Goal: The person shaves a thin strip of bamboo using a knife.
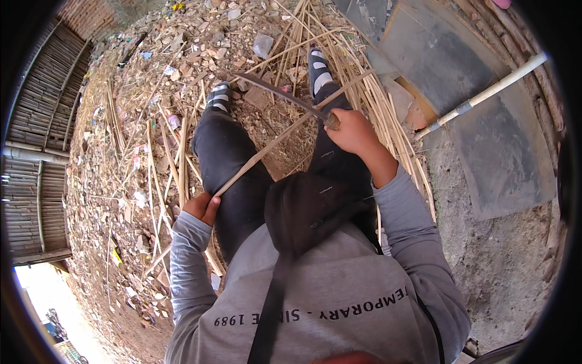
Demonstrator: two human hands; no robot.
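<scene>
A person sits on the ground (497, 267) with both legs stretched out, dark trousers and striped sandals pointing toward a heap of rubble. The left hand (202, 207) grips the near end of a long bamboo strip (267, 150), its fingers (211, 210) curled tight around the strip just above the left thigh. From there the strip runs slantwise up and across both legs, passing under the right hand toward the pile of split bamboo (376, 97) that lies along the right leg. The right hand (351, 130) is closed in a fist around the handle of a long knife (276, 91), fingers pressed together on the grip; the dark, slightly curved blade reaches out to the left above the knees and crosses the strip close to the hand, apparently touching it, though the exact contact is hard to make out. More loose bamboo strips (160, 170) lie scattered on the ground beside the left leg, among stones and bits of litter. To the right, well apart from the hands, a white pipe (485, 94) rests at a slant over flat grey slabs (503, 151). A woven bamboo wall (36, 139) curves along the left edge of the view. A dark bag strap hangs over the grey sweatshirt.
</scene>
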